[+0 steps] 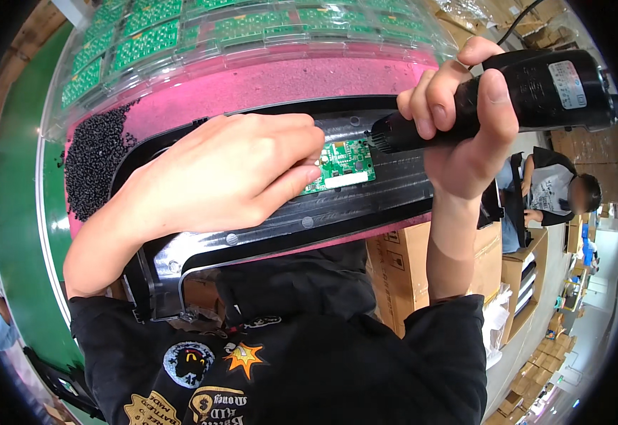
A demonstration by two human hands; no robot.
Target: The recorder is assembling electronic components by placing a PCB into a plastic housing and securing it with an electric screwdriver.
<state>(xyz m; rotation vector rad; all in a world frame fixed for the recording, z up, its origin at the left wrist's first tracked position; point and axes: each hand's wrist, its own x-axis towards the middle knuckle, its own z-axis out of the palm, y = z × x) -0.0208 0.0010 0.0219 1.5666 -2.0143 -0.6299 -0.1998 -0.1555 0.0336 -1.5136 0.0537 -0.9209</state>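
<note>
A small green circuit board with a white connector strip lies inside a long black plastic housing. My left hand reaches over the housing, its fingers closed together at the board's left end. Whatever those fingertips pinch, if anything, is hidden, as is that end of the board. My right hand grips a black electric screwdriver, fingers and thumb wrapped round its body. The tool's ribbed nose is just beside the board's right end; its bit cannot be seen.
Small black screws are heaped left of the housing on a pink mat. Clear plastic trays of green circuit boards stand behind. A cardboard box is below the mat's front edge. Another person sits at the right.
</note>
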